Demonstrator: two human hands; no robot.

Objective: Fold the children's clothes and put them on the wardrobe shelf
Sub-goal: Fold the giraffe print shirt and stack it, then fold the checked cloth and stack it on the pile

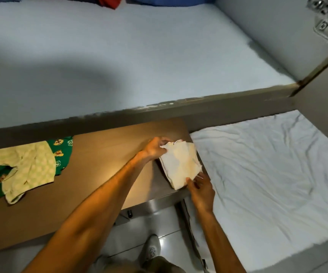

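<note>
A small cream folded garment (181, 164) lies at the right end of a brown table (104, 154). My left hand (156, 148) grips its far corner. My right hand (201, 189) pinches its near edge. At the table's left end lies an unfolded heap: a pale yellow checked garment (31, 168) over a green garment with cartoon prints (61, 150). Above and behind the table runs the wardrobe shelf (139, 62), pale blue-grey, with folded red clothes (108, 1) and folded blue clothes (169, 1) at its far back edge.
A rumpled white sheet (267, 174) covers a bed right of the table. The shelf's front lip (159, 113) is a grey-brown board. A metal hinge (325, 18) sits on the wardrobe wall at top right. My shoe (152, 247) stands on the tiled floor below.
</note>
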